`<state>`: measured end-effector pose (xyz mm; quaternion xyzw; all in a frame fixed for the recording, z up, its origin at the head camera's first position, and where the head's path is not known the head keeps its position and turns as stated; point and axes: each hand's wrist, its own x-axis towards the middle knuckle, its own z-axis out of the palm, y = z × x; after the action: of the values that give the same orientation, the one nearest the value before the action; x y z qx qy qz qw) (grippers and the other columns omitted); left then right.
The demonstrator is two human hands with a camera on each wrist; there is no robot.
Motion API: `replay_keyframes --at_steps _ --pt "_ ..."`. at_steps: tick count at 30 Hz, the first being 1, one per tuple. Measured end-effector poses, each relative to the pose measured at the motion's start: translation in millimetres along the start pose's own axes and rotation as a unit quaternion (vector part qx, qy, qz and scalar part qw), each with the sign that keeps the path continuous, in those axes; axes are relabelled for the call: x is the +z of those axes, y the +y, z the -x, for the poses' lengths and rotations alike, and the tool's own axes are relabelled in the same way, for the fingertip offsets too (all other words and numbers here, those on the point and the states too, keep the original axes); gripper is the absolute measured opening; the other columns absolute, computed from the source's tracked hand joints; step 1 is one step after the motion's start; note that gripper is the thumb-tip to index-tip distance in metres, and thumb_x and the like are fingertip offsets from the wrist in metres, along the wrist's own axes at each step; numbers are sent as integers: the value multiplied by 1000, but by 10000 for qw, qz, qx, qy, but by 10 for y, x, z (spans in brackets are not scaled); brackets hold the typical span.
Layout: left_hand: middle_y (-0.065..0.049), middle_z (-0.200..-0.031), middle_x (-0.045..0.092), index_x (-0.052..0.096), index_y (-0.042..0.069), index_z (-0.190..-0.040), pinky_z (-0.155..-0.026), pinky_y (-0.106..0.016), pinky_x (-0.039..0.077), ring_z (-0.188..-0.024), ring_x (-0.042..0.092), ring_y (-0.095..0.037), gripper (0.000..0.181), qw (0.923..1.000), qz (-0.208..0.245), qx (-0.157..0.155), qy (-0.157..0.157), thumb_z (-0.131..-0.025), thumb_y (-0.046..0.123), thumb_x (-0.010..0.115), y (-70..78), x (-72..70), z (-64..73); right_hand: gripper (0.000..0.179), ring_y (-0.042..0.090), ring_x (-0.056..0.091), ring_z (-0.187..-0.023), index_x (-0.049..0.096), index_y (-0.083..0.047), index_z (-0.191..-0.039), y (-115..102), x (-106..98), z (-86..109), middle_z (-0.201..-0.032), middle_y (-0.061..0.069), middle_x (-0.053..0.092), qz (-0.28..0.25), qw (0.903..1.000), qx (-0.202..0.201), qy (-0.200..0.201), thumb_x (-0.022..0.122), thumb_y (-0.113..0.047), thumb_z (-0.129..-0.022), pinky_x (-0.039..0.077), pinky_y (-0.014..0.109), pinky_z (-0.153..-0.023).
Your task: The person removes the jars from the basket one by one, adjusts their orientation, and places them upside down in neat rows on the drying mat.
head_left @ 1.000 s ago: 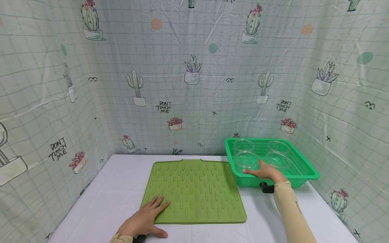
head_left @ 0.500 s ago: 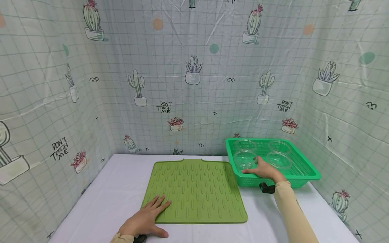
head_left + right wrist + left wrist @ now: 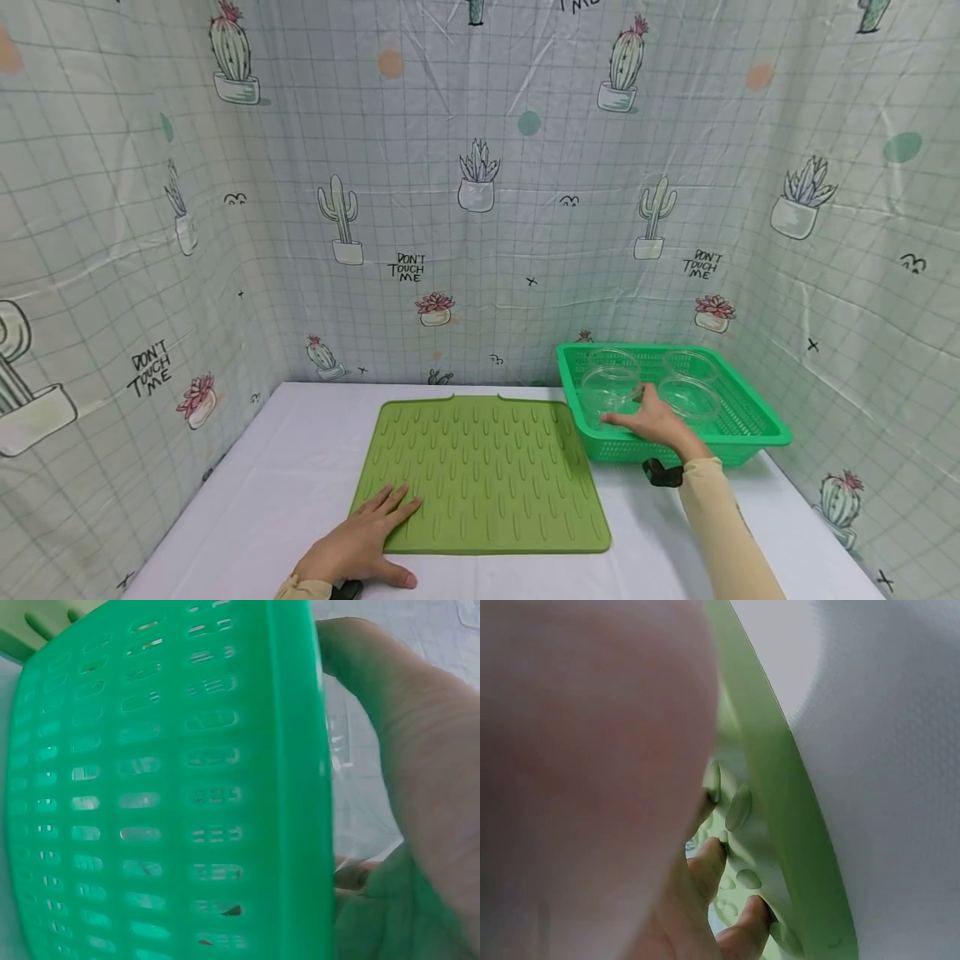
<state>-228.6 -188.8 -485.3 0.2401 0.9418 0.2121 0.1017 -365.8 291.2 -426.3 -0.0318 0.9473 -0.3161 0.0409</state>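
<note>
My left hand (image 3: pixel 356 537) lies with spread fingers on the front left corner of a green ridged mat (image 3: pixel 487 475); its thumb rests on the white tabletop. In the left wrist view its fingertips touch the mat's raised bumps (image 3: pixel 739 808). My right hand (image 3: pixel 656 421) reaches over the front rim of a green plastic basket (image 3: pixel 750 435). Thumb and fingers grip the sides of a clear round bowl (image 3: pixel 609 382) at the basket's front left. In the right wrist view the basket wall (image 3: pixel 165 795) hides most of that bowl.
Another clear bowl (image 3: pixel 615 358) stands behind the gripped one, and two more clear bowls (image 3: pixel 688 397) stand in the basket's middle. A patterned curtain (image 3: pixel 480 250) closes off the back and both sides of the white table (image 3: pixel 285 450).
The gripped bowl has risen slightly, its rim now higher in view. The clear bowl behind it has shifted a little to the right. My left hand stays in place on the mat.
</note>
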Motion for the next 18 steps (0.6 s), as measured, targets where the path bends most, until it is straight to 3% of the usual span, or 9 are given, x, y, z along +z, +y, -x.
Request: replay_keyframes --at_steps 3,10,18 --pt "-17 -159 24 36 14 -150 -106 -70 28 -145 17 -46 107 10000 -7 -21 -1 -65 62 80 -2 3 0 109 53 48 -119 13 6 -143 -22 -19 29 -136 40 37 -30 9998 1 174 66 -65 -80 50 55 -82" --pt "-18 -158 24 36 13 -150 -107 -70 28 -145 18 -46 107 10000 -11 9 11 -64 61 80 -4 -7 -1 122 55 43 -123 -1 2 -151 -156 -106 120 -150 35 24 150 9960 -181 859 64 -71 -77 48 62 -85" --pt "-19 -158 24 36 12 -150 -107 -70 27 -145 17 -46 107 10000 3 49 -33 -65 61 79 -3 -15 -2 119 50 44 -124 9 -1 -152 -409 -184 274 -149 30 32 430 9838 -575 1645 68 -70 -74 46 65 -82"
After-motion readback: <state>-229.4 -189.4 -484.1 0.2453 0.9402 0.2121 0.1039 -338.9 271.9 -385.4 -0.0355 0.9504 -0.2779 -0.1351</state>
